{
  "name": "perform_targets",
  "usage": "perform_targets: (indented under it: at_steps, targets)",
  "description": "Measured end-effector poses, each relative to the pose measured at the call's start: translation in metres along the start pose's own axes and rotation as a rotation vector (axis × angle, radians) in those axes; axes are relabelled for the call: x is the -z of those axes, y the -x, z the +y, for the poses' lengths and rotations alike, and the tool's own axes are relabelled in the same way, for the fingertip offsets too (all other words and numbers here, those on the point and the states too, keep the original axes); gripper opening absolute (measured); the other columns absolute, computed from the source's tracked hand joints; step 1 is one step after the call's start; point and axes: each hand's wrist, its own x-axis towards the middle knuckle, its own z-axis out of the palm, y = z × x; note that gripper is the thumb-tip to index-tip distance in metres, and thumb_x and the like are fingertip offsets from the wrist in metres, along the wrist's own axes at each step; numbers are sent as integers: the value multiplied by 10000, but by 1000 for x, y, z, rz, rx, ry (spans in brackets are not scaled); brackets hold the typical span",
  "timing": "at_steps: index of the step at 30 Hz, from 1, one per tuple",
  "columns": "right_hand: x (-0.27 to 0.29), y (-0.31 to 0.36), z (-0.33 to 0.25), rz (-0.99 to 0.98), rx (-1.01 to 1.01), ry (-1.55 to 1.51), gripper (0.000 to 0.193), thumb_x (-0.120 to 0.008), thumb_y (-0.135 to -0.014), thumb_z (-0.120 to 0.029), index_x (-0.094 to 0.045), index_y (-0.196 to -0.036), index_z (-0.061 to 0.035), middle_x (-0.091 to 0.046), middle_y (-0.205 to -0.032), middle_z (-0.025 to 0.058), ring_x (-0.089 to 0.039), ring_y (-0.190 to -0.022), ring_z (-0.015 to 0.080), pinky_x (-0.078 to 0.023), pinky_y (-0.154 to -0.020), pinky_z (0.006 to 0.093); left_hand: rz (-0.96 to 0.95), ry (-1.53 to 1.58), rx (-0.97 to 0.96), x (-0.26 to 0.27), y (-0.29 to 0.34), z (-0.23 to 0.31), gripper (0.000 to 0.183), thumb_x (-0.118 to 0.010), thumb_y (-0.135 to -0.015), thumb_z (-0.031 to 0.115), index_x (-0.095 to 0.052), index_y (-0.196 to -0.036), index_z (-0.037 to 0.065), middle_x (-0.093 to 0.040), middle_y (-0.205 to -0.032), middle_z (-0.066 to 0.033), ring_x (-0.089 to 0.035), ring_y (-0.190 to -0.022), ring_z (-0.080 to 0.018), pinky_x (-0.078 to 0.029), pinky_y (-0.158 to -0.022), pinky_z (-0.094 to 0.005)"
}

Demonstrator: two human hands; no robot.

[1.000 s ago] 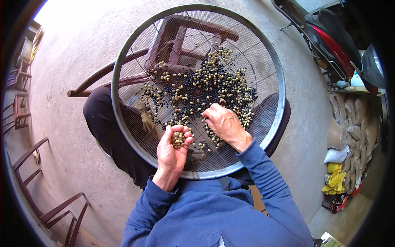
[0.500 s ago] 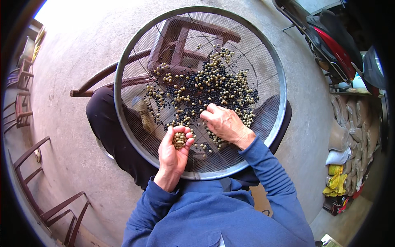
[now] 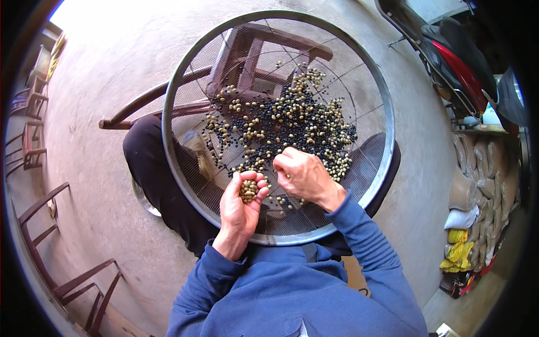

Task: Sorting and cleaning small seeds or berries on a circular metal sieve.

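Observation:
A big round mesh sieve (image 3: 168,149) with a metal rim rests across my lap. Small black beans (image 3: 331,135) and larger pale yellow-green beans (image 3: 306,84) lie mixed across its middle. My left hand (image 3: 238,216) is cupped palm up over the near part of the sieve, closed round a small heap of pale beans (image 3: 249,191). To its right, my right hand (image 3: 306,177) hangs over the near edge of the mix, thumb and fingers pinched together. A pale speck shows below its curled fingers; whether it is held I cannot tell.
Under the sieve's far side, a dark wooden piece of furniture (image 3: 157,92) shows through the mesh. Wooden chairs (image 3: 42,230) line the left. At right are a red and black motorbike (image 3: 460,67) and stacked sacks (image 3: 483,191) on the concrete floor (image 3: 106,185).
My right hand has drawn slightly up and back from the beans, its fingers still pinched. The left hand keeps its cupped hold. The whole view has shifted a little.

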Motion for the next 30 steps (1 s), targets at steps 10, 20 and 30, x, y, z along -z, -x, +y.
perform_targets:
  at_steps: [10,20,30]
  targets:
    - [10,-3,-62,260,66,-398,60,-728,-893,-94,-686,-914,-57,-672,-842,93,-655,-700,240,-537,-637,350,-10,74,-19,-7,2,-3,390,-503,-1086,427,-635,-1002,70,-681,-951,-87,-662,-857,-187,-560,-695,-321]
    - [-22,17,-68,-22,-126,-376,91,-757,-865,-66,-679,-889,-23,-632,-777,127,-633,-669,291,-505,-602,375,-190,299,-43,-31,57,70,373,-424,-1113,431,-540,-928,129,-533,-848,-30,-460,-676,-102,-369,-450,-195]
    - [-30,14,-95,-205,130,-237,114,-775,-810,-60,-663,-830,-57,-627,-739,86,-645,-663,283,-525,-608,388,172,168,-697,161,14,191,376,-431,-1121,368,-596,-967,68,-619,-927,-71,-587,-788,-143,-493,-579,-254]
